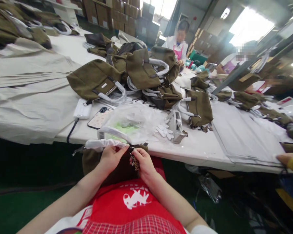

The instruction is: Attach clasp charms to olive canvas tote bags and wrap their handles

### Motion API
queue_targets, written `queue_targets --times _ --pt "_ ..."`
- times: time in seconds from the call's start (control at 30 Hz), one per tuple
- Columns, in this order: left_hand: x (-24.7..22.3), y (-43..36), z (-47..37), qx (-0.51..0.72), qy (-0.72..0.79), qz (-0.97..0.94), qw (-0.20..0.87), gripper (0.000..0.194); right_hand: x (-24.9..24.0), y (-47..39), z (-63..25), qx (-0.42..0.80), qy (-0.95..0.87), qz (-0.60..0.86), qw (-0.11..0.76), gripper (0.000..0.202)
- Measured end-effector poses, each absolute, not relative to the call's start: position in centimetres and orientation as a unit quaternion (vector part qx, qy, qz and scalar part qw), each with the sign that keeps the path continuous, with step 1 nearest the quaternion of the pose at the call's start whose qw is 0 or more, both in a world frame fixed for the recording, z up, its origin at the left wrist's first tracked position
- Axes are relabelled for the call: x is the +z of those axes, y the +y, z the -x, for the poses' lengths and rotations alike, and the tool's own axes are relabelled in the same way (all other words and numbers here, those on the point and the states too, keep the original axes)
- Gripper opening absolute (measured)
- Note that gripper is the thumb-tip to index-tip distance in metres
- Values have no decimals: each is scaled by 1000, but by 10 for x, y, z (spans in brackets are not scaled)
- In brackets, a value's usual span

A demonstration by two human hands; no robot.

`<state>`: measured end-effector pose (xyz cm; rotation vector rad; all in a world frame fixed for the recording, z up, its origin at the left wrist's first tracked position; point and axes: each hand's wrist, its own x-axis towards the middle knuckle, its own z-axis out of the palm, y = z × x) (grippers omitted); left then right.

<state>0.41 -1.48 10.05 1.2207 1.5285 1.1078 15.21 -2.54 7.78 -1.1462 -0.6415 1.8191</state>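
An olive bag rests at the table's front edge, against my red apron, its handles wrapped in white. My left hand pinches the bag's top edge beside the wrapped handle. Close to its right, my right hand is closed on a small leopard-print charm, whose metal clasp is near the fingertips of both hands. Whether the clasp is joined to the bag I cannot tell.
Olive bags are piled behind a clear plastic bag. A phone, a white power bank and a metal tool lie on the table. Several people work beyond; another person's hand is at right.
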Motion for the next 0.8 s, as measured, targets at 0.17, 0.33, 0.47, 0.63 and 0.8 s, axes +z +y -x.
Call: queue_targets --times 0.17,0.33,0.47,0.63,0.8 --pt "100 7 -1 436 616 -418 505 42 69 -18 -156 714 -338 454 412 42" --pt "97 27 3 360 666 -389 525 46 64 -21 -184 560 -518 545 348 30" --pt "94 28 4 348 660 -388 541 46 66 -31 -211 512 -590 553 288 17" --pt "85 19 9 372 633 -420 534 45 49 -33 -244 497 -552 593 312 16" --pt "74 -2 18 418 630 -449 476 36 38 -36 -274 467 -533 631 316 18"
